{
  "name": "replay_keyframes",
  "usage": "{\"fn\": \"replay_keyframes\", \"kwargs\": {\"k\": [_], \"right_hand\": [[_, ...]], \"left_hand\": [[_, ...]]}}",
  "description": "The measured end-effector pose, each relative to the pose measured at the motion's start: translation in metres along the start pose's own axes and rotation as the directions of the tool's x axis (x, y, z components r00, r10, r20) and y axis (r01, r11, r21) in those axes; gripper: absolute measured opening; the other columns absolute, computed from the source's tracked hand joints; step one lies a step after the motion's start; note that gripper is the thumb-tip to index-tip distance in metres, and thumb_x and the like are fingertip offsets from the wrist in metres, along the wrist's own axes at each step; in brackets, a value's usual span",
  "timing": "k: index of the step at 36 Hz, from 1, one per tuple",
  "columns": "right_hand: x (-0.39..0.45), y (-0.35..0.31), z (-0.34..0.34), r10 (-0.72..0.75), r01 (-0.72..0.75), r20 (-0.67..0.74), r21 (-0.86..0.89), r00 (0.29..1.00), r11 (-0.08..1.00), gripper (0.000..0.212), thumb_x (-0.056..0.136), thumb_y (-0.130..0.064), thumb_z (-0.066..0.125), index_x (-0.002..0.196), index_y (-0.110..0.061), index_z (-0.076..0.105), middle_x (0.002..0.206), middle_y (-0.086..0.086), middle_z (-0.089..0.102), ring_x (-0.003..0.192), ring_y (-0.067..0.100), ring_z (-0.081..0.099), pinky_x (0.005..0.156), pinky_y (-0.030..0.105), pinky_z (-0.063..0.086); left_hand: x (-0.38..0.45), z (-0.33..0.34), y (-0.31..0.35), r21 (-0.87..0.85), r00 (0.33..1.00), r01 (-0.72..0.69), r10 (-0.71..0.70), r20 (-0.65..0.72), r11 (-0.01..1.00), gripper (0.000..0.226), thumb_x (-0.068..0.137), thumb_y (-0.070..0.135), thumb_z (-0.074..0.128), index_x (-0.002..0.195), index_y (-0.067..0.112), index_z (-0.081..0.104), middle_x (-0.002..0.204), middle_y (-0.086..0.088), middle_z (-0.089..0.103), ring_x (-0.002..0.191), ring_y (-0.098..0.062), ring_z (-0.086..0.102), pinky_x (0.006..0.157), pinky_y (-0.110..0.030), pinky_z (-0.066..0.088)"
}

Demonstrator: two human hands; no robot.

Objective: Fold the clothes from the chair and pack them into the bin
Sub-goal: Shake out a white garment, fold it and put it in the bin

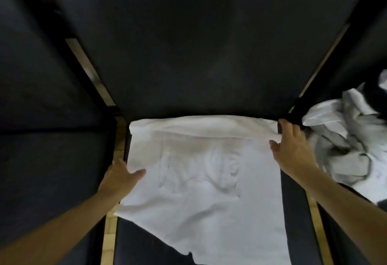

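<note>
Dark upholstered seat [188, 66] carries a white cotton t-shirt [209, 191] mid-fold: left hand [121, 178] pinches its 9 o'clock edge, right hand [293, 149] grips the 3 o'clock edge; next, probably fold the sides inward.

We see three dark upholstered seats [188, 55] side by side under dim light, with strips of pale tiled floor [110, 229] showing in the gaps between them.

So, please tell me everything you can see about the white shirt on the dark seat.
The white shirt is soft fabric with a faint print, spread flat on the dark seat, its far edge folded over. The left hand pinches its left edge; the right hand grips its far right corner. Its near edge lies uneven.
</note>
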State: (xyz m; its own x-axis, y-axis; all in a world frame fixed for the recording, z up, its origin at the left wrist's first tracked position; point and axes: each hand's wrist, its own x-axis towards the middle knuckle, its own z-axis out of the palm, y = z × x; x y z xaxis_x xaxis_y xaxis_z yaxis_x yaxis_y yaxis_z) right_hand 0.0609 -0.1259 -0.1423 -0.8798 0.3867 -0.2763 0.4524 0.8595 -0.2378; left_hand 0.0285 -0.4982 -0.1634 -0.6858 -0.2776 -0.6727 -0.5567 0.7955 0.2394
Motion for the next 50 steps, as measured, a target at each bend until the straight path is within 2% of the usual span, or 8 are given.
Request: {"fn": "replay_keyframes", "kwargs": {"k": [3, 11, 16, 23, 38, 42, 45, 50], "right_hand": [[-0.021, 0.001, 0.011, -0.118, 0.119, 0.027, -0.029, 0.993, 0.992, 0.057, 0.089, -0.016, 0.061, 0.139, -0.005, 0.038, 0.131, 0.019, 0.048, 0.118, 0.037, 0.047, 0.094, 0.046, 0.042], [-0.086, -0.004, 0.042, -0.231, 0.307, 0.594, -0.029, 0.77, 0.951, 0.043, 0.095, -0.045, 0.047, 0.132, -0.025, 0.037, 0.124, -0.007, 0.046, 0.113, 0.01, 0.048, 0.08, 0.019, 0.036], [-0.116, 0.0, 0.056, -0.235, 0.356, 0.554, -0.119, 0.799, 0.927, 0.058, 0.089, -0.047, 0.057, 0.135, -0.026, 0.028, 0.129, -0.007, 0.04, 0.114, 0.01, 0.044, 0.084, 0.018, 0.041], [-0.141, 0.01, 0.064, -0.237, 0.379, 0.516, -0.189, 0.823, 0.906, 0.074, 0.089, -0.042, 0.06, 0.145, -0.024, 0.014, 0.131, 0.0, 0.04, 0.115, 0.015, 0.043, 0.094, 0.026, 0.041], [-0.18, 0.039, 0.074, -0.273, 0.402, 0.497, -0.172, 0.824, 0.9, 0.071, 0.09, -0.034, 0.061, 0.145, -0.022, 0.018, 0.131, -0.001, 0.043, 0.114, 0.014, 0.048, 0.094, 0.024, 0.046], [-0.193, 0.045, 0.077, -0.254, 0.39, 0.515, -0.174, 0.818, 0.904, 0.077, 0.089, -0.034, 0.062, 0.147, -0.023, 0.012, 0.132, -0.001, 0.042, 0.113, 0.014, 0.048, 0.093, 0.024, 0.046], [-0.204, 0.049, 0.078, -0.249, 0.39, 0.523, -0.178, 0.815, 0.904, 0.078, 0.089, -0.037, 0.062, 0.147, -0.024, 0.011, 0.134, -0.002, 0.041, 0.114, 0.013, 0.048, 0.095, 0.023, 0.045], [-0.211, 0.052, 0.079, -0.229, 0.378, 0.545, -0.176, 0.806, 0.909, 0.08, 0.089, -0.037, 0.062, 0.148, -0.027, 0.008, 0.134, -0.003, 0.04, 0.116, 0.013, 0.047, 0.097, 0.024, 0.044]], "left_hand": [[-0.018, 0.013, -0.027, 0.084, 0.991, 0.046, -0.056, 0.119, 0.995, 0.078, 0.077, 0.045, 0.073, 0.131, 0.002, 0.035, 0.126, -0.012, 0.047, 0.109, -0.029, 0.053, 0.082, -0.035, 0.046], [-0.043, 0.021, -0.052, 0.093, 0.932, -0.071, 0.033, 0.361, 0.993, 0.019, 0.081, 0.022, 0.071, 0.091, 0.017, 0.056, 0.094, 0.002, 0.061, 0.088, -0.015, 0.061, 0.077, -0.028, 0.052], [-0.054, 0.022, -0.059, -0.232, 0.973, 0.016, 0.039, 0.227, 0.973, 0.008, 0.086, 0.005, 0.057, 0.082, 0.002, 0.063, 0.087, -0.013, 0.063, 0.084, -0.025, 0.062, 0.073, -0.032, 0.05], [-0.08, 0.025, -0.071, -0.801, 0.974, 0.204, -0.033, 0.225, 0.563, 0.015, 0.083, -0.015, 0.051, 0.085, -0.002, 0.057, 0.091, -0.018, 0.063, 0.085, -0.032, 0.062, 0.071, -0.038, 0.051], [-0.114, 0.027, -0.12, -0.55, 0.858, 0.428, -0.131, 0.497, 0.717, 0.054, 0.064, 0.012, 0.082, 0.106, -0.004, 0.052, 0.069, -0.012, 0.045, 0.054, -0.017, 0.043, 0.051, -0.028, 0.044], [-0.118, 0.026, -0.126, -0.501, 0.853, 0.401, -0.113, 0.509, 0.767, 0.051, 0.065, 0.022, 0.083, 0.107, -0.001, 0.064, 0.088, -0.02, 0.06, 0.079, -0.029, 0.059, 0.069, -0.034, 0.049], [-0.124, 0.03, -0.129, -0.637, 0.902, 0.347, -0.058, 0.428, 0.688, 0.025, 0.081, 0.006, 0.066, 0.105, -0.001, 0.064, 0.111, -0.023, 0.063, 0.104, -0.037, 0.059, 0.082, -0.041, 0.049], [-0.136, 0.036, -0.121, -0.792, 0.95, 0.288, -0.056, 0.307, 0.538, 0.017, 0.087, -0.009, 0.047, 0.099, -0.003, 0.058, 0.096, -0.021, 0.061, 0.088, -0.036, 0.057, 0.072, -0.042, 0.047]]}}
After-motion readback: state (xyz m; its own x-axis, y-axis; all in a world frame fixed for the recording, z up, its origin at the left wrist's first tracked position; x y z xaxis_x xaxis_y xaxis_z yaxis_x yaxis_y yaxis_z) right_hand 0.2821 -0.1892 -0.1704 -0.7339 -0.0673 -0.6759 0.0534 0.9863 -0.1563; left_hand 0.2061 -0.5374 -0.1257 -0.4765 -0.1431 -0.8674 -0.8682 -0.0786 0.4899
